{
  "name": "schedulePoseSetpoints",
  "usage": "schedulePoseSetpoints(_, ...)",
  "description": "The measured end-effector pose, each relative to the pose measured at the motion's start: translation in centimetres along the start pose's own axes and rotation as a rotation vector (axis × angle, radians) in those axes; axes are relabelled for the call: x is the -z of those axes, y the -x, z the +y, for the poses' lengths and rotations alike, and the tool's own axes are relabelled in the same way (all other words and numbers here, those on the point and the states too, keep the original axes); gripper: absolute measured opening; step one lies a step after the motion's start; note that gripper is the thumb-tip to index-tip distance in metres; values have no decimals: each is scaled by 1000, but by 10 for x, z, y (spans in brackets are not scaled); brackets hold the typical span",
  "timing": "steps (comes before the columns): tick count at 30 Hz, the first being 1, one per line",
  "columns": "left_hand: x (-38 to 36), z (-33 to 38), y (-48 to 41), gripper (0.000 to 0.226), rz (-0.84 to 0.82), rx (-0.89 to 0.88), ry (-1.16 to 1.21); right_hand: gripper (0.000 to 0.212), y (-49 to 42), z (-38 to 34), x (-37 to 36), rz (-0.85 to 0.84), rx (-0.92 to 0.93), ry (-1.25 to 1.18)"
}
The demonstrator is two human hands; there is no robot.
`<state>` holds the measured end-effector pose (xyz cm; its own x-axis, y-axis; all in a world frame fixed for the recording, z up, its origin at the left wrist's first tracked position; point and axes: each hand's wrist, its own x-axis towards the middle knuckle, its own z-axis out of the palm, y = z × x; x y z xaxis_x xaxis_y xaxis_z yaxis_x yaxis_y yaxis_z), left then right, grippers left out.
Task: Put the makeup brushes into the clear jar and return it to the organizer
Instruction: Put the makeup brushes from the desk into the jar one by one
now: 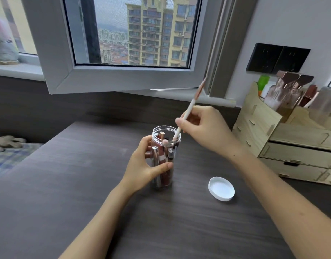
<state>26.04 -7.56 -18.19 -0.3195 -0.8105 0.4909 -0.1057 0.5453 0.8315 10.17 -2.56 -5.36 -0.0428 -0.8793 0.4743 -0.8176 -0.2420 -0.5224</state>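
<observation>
While the white lid (pixel 221 191) lies upturned on the dark table (pixel 67 193), the clear jar (pixel 165 156) (already holding several brushes) is gripped upright by the left hand (pixel 146 165) — a white-handled brush (pixel 189 109) is pinched in the right hand (pixel 204 128), its lower end inside the rim. Farther right, a wooden organizer (pixel 273 135) stands apart.

organizer (pixel 258 126) cut by right edge; brush (pixel 193 99) tip motion-blurred.

Bottles (pixel 284 94) crowd organizer (pixel 258 128); desk (pixel 67 184) open leftward.
</observation>
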Motion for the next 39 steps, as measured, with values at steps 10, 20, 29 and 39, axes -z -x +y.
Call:
schedulePoseSetpoints(10,0,0,-1,68,-8,-13,-7,20,-21,-15,0,-185,-13,5)
schedulePoseSetpoints(20,-1,-1,-1,66,-6,-16,0,28,-37,18,-12,-389,-126,-393)
schedulePoseSetpoints(29,0,-3,-4,73,-3,9,9,32,-56,97,-108,-222,-655,181)
schedulePoseSetpoints(39,-1,1,-4,73,1,16,3,26,-68,119,-109,-251,-667,199)
